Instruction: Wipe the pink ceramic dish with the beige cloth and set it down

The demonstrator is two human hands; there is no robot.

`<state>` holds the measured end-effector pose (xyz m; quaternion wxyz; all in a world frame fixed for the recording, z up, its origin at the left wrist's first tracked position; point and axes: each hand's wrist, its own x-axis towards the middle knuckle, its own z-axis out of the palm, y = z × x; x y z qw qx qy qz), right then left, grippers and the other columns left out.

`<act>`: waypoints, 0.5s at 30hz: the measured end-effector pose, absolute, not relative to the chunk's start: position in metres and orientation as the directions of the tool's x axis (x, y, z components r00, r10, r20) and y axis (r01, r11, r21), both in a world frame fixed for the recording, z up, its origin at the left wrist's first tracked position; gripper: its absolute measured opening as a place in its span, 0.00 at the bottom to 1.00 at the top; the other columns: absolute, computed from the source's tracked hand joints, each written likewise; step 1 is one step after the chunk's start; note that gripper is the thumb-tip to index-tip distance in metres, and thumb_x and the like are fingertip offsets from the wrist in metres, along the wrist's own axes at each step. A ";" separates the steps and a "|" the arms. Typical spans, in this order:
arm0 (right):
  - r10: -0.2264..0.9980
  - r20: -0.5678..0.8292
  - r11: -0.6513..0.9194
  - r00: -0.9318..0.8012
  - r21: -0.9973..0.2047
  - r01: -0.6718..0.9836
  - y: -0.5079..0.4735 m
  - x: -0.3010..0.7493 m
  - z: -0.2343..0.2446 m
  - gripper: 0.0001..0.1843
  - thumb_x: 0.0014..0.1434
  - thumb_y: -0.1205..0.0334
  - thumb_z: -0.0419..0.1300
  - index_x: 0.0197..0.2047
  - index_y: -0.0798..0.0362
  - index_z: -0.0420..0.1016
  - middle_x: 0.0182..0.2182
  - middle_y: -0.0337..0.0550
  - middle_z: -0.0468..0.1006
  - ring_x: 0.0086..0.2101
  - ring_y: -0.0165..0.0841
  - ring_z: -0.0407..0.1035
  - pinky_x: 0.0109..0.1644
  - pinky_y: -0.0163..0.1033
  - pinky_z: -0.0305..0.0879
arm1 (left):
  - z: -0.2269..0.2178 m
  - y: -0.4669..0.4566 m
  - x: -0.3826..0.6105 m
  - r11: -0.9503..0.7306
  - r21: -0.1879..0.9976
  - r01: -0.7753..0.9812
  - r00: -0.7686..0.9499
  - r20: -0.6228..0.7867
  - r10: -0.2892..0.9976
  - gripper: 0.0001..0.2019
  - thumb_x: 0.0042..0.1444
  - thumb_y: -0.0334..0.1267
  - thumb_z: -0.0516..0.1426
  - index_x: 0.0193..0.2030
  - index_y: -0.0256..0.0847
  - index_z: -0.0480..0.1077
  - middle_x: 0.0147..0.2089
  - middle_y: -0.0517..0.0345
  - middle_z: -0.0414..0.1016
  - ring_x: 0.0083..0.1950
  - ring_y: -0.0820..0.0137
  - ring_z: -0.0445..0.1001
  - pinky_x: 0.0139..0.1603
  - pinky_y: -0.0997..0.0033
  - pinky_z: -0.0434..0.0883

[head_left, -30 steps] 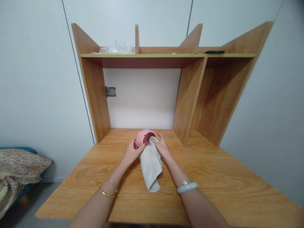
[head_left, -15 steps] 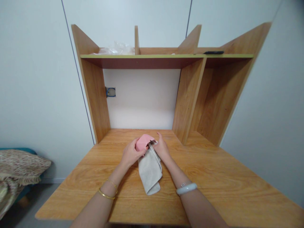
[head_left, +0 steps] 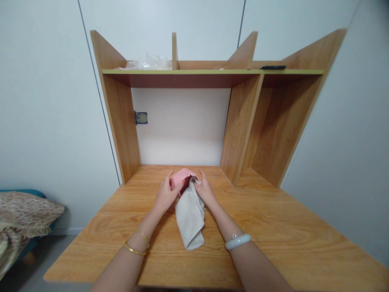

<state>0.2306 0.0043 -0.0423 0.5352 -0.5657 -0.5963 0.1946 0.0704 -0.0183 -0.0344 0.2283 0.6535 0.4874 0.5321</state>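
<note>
A small pink cup is held above the middle of the wooden desk. My left hand grips it from the left, fingers curled round its side. My right hand pinches the top of a grey cloth and presses it against the cup's right side. The cloth hangs down between my wrists, its lower end resting on the desk. The cup's opening is mostly hidden by the cloth and my fingers.
A wooden hutch rises at the back of the desk, with an upright divider right of centre. On its top shelf lie a clear plastic bag and a dark flat object. A patterned blanket lies at the far left.
The cup has turned in my left hand, so its opening no longer faces me. My right hand has worked the cloth closer round the cup, and the cloth's hanging end has shifted slightly left.
</note>
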 end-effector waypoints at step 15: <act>0.884 0.338 0.307 0.323 -0.941 0.143 0.027 0.231 -0.057 0.26 0.40 0.60 0.63 0.45 0.55 0.67 0.40 0.49 0.76 0.42 0.39 0.71 0.48 0.43 0.65 | -0.027 -0.031 0.080 -0.449 0.859 0.245 0.057 0.450 0.891 0.22 0.48 0.48 0.58 0.45 0.34 0.66 0.41 0.50 0.74 0.39 0.68 0.72 0.40 0.70 0.69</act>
